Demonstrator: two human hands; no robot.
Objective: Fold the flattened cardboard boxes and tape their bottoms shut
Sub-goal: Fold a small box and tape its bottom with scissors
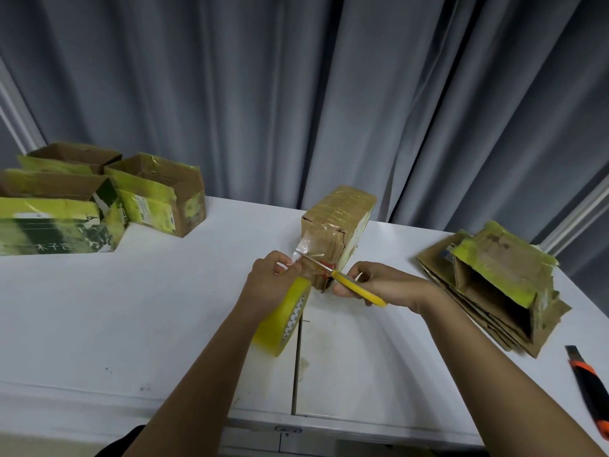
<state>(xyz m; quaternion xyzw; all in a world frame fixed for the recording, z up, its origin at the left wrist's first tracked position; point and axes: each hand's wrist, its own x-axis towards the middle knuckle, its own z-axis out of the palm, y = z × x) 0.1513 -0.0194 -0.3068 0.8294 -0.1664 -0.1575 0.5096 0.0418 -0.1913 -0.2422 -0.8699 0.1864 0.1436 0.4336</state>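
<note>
The box (pixel 336 225) stands on the bench (pixel 164 308), bottom up. The left hand (pixel 273 282) pinches the tape strip (pixel 304 247) taut (roll (pixel 286 319) hanging below); the right hand (pixel 375 285) grips the yellow cutter (pixel 356 286). A slipping blade could nick the left fingers (pixel 291 263), and slack would wrinkle the tape.

Two bare forearms in view, left hand (pixel 270 285) and right hand (pixel 379 285), no sleeves down to the frame edge. No gloves, rings, watch or wristbands visible. Fingernails short, unpainted where visible. Dark, black-looking clothing (pixel 128 440) shows at bottom edge under the left arm; garment type can't be told.
</note>
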